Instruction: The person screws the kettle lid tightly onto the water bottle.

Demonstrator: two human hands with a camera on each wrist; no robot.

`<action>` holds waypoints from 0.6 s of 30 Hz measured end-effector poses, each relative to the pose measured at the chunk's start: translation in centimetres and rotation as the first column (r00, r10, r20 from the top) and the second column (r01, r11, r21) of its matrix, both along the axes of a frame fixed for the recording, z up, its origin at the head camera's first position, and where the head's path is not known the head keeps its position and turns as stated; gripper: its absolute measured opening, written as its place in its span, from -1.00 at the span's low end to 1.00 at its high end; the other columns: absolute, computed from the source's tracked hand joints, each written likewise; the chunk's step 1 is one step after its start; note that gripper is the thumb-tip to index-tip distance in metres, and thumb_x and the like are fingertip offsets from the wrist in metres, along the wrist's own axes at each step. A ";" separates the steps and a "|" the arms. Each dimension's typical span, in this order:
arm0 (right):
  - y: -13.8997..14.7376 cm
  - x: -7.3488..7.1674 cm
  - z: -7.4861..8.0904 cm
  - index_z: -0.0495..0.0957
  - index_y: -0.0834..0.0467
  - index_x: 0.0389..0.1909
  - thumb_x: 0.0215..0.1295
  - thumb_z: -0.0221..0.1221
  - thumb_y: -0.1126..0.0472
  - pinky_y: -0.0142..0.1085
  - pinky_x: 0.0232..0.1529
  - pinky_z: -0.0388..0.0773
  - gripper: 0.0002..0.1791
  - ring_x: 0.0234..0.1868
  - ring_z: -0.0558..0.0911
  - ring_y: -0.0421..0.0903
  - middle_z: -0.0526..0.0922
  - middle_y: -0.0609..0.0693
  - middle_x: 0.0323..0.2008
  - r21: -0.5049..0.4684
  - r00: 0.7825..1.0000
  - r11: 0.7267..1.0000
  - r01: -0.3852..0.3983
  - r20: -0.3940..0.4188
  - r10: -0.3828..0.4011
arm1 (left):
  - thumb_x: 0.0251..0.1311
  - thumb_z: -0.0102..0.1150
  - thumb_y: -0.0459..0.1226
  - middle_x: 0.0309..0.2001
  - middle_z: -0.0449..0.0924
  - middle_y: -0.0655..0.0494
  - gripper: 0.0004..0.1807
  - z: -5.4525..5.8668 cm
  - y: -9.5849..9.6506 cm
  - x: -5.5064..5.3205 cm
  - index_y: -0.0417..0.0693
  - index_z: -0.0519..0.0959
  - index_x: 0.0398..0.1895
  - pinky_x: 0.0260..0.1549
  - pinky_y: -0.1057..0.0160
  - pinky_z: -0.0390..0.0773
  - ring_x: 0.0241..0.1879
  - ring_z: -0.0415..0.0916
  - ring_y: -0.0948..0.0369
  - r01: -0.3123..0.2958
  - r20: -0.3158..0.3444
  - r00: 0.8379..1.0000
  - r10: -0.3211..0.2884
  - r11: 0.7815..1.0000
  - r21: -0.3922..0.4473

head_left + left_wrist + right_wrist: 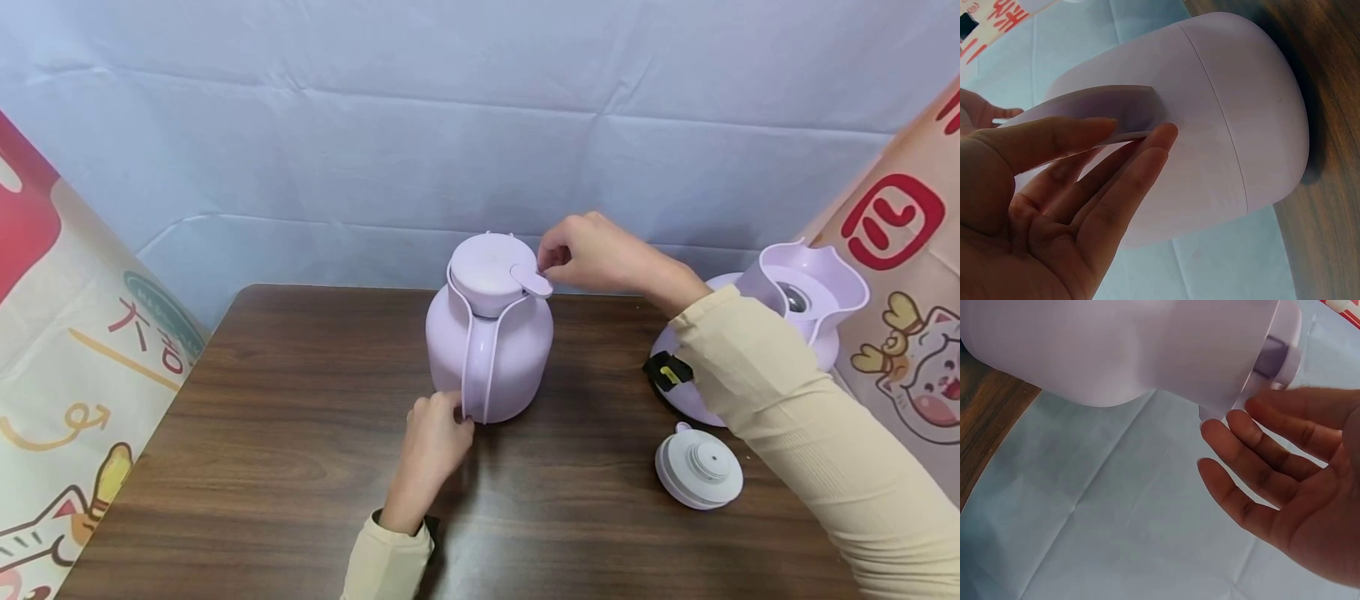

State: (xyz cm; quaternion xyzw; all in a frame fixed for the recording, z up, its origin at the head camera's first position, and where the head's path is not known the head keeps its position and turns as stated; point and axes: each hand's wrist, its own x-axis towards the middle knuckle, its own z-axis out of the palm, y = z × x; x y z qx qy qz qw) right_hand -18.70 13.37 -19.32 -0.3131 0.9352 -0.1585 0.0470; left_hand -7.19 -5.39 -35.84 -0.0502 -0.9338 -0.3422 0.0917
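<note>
A lilac thermos jug (pixel 442 346) stands upright on the wooden table with its round lid (pixel 487 258) seated in the top. My left hand (pixel 435 437) holds the lower end of the jug's handle (pixel 480 367); in the left wrist view the thumb lies on one side of it and the fingers on the other. Beside the lid's lever tab (pixel 534 282) is my right hand (pixel 592 254), its fingertips right at the rim. The right wrist view shows those fingers (pixel 1254 469) loosely bent, not wrapped round anything.
Under the right forearm, at the table's right, a second lilac jug (pixel 813 271) stands with an uncovered top. Near it a lid (pixel 701 467) lies upside down on the table (pixel 300 433). A pale cloth (pixel 375 150) hangs behind, with printed panels at both sides.
</note>
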 end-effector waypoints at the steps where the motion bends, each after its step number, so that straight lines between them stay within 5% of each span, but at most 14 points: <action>1: 0.0 0.0 0.0 0.61 0.15 -0.52 0.02 0.08 0.38 -0.28 -0.41 0.33 -0.86 -0.50 0.43 -0.12 0.52 -0.06 -0.60 -0.003 1.000 1.000 -0.001 0.004 0.001 | -0.20 0.16 -0.50 -0.71 0.42 0.11 -0.82 0.0 0.0 0.0 -0.06 0.49 -0.72 -0.63 0.19 0.34 -0.67 0.27 0.16 0.000 0.000 1.000 0.000 1.000 0.000; 9: -0.5 0.2 0.0 0.56 0.20 -0.51 -0.03 0.23 0.22 -0.24 -0.32 0.41 -0.88 -0.43 0.51 -0.09 0.57 -0.02 -0.53 0.000 1.000 1.000 0.028 -0.002 -0.028 | -0.20 0.15 -0.51 -0.71 0.41 0.12 -0.82 0.0 0.0 0.0 -0.06 0.48 -0.72 -0.64 0.20 0.33 -0.66 0.26 0.16 0.000 0.009 1.000 0.000 1.000 0.007; 18: -0.6 0.1 -0.3 0.49 0.30 -0.06 -0.03 0.26 0.17 -0.11 -0.02 0.37 -0.52 -0.07 0.53 0.06 0.58 0.16 -0.14 -0.023 0.999 0.999 0.025 0.036 -0.024 | -0.18 0.14 -0.51 -0.71 0.41 0.11 -0.83 0.0 -0.1 0.1 -0.08 0.50 -0.70 -0.63 0.22 0.34 -0.66 0.26 0.16 0.002 0.027 1.000 -0.002 1.000 0.010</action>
